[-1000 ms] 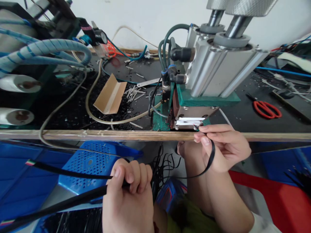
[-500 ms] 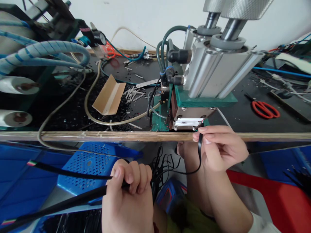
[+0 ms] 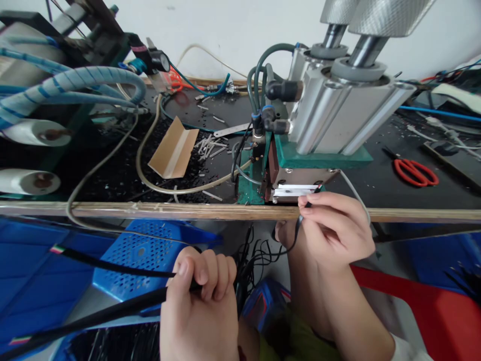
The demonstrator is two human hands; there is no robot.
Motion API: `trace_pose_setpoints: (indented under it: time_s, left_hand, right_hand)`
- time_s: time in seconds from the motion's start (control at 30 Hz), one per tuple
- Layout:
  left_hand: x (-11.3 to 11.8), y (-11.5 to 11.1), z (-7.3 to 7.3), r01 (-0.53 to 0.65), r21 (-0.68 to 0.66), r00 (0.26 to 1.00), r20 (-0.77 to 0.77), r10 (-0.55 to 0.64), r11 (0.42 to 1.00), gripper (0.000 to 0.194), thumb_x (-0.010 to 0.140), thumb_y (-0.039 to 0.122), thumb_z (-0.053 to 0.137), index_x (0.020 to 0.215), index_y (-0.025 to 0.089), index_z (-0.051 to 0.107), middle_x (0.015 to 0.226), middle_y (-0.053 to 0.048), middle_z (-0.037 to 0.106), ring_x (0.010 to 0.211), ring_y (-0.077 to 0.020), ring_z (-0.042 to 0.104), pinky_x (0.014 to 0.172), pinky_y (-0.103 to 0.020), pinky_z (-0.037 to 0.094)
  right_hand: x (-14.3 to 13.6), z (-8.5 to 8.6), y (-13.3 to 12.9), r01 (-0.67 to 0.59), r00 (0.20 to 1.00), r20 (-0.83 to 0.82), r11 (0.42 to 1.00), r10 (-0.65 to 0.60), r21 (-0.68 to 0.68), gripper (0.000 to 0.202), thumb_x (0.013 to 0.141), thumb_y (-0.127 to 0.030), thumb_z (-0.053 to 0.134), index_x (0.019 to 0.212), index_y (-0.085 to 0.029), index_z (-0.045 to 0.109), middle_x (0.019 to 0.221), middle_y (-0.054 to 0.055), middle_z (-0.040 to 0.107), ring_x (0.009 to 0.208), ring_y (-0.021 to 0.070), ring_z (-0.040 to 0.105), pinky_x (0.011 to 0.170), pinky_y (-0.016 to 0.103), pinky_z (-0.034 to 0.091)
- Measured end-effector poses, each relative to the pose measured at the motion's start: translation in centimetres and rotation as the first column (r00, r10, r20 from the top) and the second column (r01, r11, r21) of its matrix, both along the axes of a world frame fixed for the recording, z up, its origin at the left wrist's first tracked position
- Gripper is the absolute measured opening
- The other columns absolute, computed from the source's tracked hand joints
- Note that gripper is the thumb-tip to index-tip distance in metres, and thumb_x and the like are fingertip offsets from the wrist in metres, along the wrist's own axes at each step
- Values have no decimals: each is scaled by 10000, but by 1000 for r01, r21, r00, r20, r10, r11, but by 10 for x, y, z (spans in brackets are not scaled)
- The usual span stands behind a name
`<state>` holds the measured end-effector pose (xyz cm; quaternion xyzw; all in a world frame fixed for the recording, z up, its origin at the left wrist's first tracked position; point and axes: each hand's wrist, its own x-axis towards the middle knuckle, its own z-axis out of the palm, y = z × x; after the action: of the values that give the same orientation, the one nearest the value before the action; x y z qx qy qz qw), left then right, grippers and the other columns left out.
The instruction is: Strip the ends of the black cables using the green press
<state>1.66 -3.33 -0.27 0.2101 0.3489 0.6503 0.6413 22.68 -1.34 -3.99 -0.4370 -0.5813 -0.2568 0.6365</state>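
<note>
My left hand (image 3: 203, 306) is closed around several black cables (image 3: 120, 308), which stick out to the left and show coloured wire ends. Between the thumb and fingers of my right hand (image 3: 336, 228) is pinched a single black cable (image 3: 296, 233), its length curving down toward the floor. The tip of that cable, with a bit of coloured wire showing, lies just at the right end of the light-coloured slot in the wire-stripping machine (image 3: 326, 120). The machine has two silver cylinders on a green base.
Red-handled scissors (image 3: 415, 173) lie to the right of the machine. A folded cardboard piece (image 3: 173, 148) and many small scraps lie at its left. The bench's wooden edge (image 3: 150, 210) runs across. Below are a blue plastic stool (image 3: 131, 265) and a red seat (image 3: 413, 306).
My right hand has shifted slightly left, and the cable it holds now slants, tip toward the upper right. The whole view has moved a little. My left hand keeps its grip.
</note>
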Motion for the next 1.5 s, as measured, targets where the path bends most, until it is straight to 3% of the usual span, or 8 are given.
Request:
trace_pose_setpoints:
  time_s: [0.13,0.37,0.57,0.83,1.07,1.2,1.5]
  left_hand:
    - [-1,0,2,0,3,1000,-5,0,1000,378,996,296,706,681,214,514,564,55,276,497,-121,209,475,-265,392]
    - [0,1,2,-1,-1,1000,-8,1,1000,376,990,297,711,684,215,508,562,56,269,495,-119,215,475,-259,393]
    - [-1,3,1,8,15,1000,-6,-7,1000,375,989,297,710,686,216,505,556,57,271,481,-115,225,470,-256,396]
    - [-2,1,4,-2,-5,1000,-14,2,1000,374,993,294,697,675,214,518,556,54,271,493,-119,224,482,-255,424]
    - [0,1,4,-12,-8,1000,-21,12,1000,392,999,301,702,671,214,506,552,55,268,491,-121,214,471,-254,413]
    - [0,1,4,-1,-5,1000,-24,1,1000,401,1003,320,707,673,214,506,548,55,254,491,-124,209,480,-260,418]
    - [1,-1,6,-6,-5,998,-61,6,1000,449,1000,353,730,663,213,468,548,52,226,484,-121,200,482,-273,374]
  right_hand:
    - [-2,-1,0,12,1000,12,1000,-12,-9,250,902,32,853,959,-210,828,1057,32,863,908,182,862,837,324,775]
    - [-10,-3,1,-212,950,-213,973,228,95,405,841,137,790,1078,-190,819,1110,37,883,844,181,880,739,309,793]
    - [-9,-2,4,-321,909,-239,940,340,116,485,835,162,777,1155,-195,849,1153,47,896,862,182,890,723,282,792]
    - [-7,-6,2,-271,947,-166,962,274,41,464,788,123,898,1106,-213,873,1081,37,902,876,217,895,762,339,812]
    - [-5,-4,2,-226,964,-142,974,226,16,351,857,50,887,1047,-245,867,1070,30,886,807,194,863,648,337,777]
    - [-2,0,2,-141,987,-72,990,141,4,324,825,49,916,965,-237,857,984,7,870,813,174,840,694,311,767]
    - [-1,1,4,-122,992,-37,993,121,-2,308,830,23,931,964,-244,854,965,-4,876,816,181,847,716,315,769]
